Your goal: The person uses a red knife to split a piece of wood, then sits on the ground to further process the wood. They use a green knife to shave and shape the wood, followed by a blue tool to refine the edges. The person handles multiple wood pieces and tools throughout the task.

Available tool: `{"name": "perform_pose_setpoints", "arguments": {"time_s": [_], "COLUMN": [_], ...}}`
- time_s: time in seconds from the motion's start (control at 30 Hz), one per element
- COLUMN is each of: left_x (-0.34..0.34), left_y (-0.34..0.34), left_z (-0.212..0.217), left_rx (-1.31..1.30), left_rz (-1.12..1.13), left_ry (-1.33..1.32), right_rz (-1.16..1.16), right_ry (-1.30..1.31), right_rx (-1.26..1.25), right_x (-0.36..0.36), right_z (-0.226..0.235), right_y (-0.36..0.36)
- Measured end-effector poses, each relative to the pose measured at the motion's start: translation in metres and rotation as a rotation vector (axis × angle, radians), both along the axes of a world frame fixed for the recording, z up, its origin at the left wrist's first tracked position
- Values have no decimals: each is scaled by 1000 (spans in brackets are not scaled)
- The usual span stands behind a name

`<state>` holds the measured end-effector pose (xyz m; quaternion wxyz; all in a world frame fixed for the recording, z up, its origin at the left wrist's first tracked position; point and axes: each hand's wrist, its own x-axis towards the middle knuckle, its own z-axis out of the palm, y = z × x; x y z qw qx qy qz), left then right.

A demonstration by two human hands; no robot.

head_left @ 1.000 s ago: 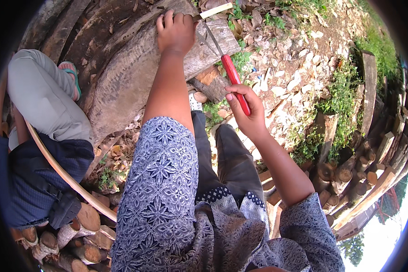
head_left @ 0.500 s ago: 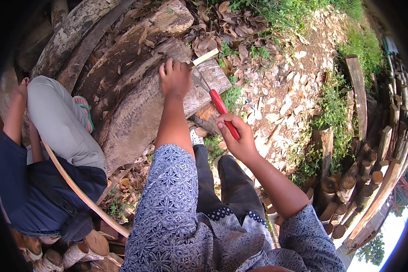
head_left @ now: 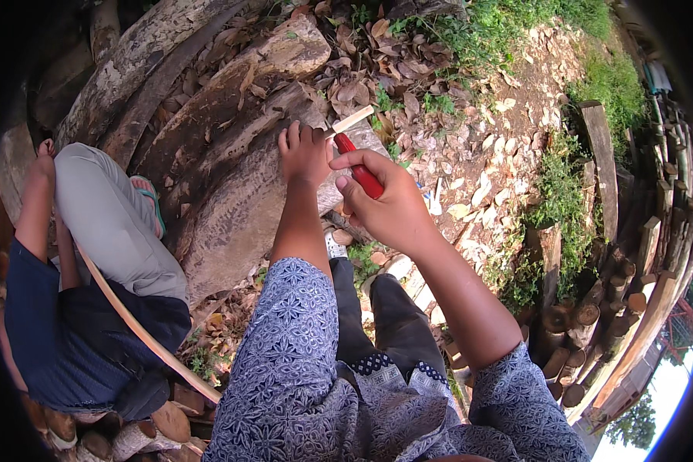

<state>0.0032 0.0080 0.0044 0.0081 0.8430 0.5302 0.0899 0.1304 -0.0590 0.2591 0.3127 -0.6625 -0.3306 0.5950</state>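
My left hand [head_left: 304,152] rests on a big weathered log [head_left: 231,208] and pins a short pale wooden stick [head_left: 352,120] against it. My right hand [head_left: 389,202] is closed around the red handle of a knife [head_left: 359,167], which points toward the stick right beside my left fingers. The blade is mostly hidden between the two hands. Both forearms come out of blue patterned sleeves.
Another person [head_left: 92,269] in a dark top and grey trousers squats at my left with a long thin wooden strip [head_left: 142,331]. Dry leaves and stones cover the ground ahead. Cut logs [head_left: 593,323] are stacked at the right and more below left.
My right hand with the red-handled knife has drawn in from the right to sit close against my left hand. The view has tilted, so the log and hands sit lower in the picture.
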Motion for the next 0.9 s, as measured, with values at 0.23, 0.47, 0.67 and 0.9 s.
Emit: {"name": "perform_pose_setpoints", "arguments": {"time_s": [0.23, 0.47, 0.67, 0.9], "left_x": [0, 2, -1, 3], "left_y": [2, 2, 2, 3], "left_z": [12, 13, 14, 16], "left_rx": [-92, -138, -139, -134], "left_rz": [-1, -20, -19, 3], "left_ry": [-17, 31, 10, -74], "right_rz": [47, -77, -71, -94], "right_ry": [-169, -155, -154, -121], "right_rx": [174, 261, 214, 155], "right_x": [6, -8, -12, -2], "right_z": [-14, -44, -37, -54], "right_y": [-3, -75, -69, -99]}}
